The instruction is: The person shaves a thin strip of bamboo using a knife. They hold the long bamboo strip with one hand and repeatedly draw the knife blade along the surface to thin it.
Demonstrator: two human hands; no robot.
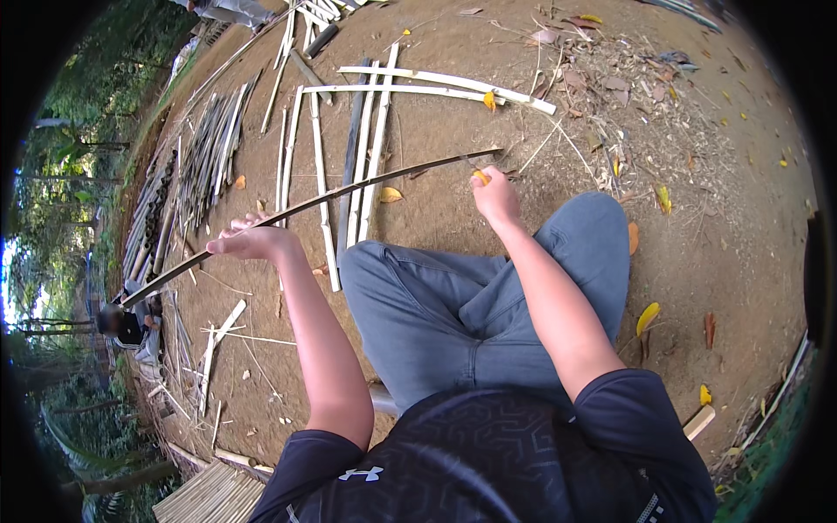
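A long, thin, dark strip (375, 179), which looks like split bamboo, crosses in front of me, slanting from lower left to upper right. My left hand (253, 241) is closed around it toward its left part. Near the strip's right end, my right hand (499, 199) grips a small knife (479, 176) with a yellow-orange handle. The short blade is at or very close to the strip; whether it touches I cannot tell. Beneath the strip, several pale bamboo slats (381, 131) lie on the dirt beside a dark slat (352, 166), some crossing others.
I sit cross-legged on dirt ground. A pile of dark sticks (212, 144) and thicker poles (150, 218) lie at the left. Another person (135, 329) sits at the far left. Shavings and dry leaves (623, 96) litter the upper right. A slatted mat (209, 495) is at the lower left.
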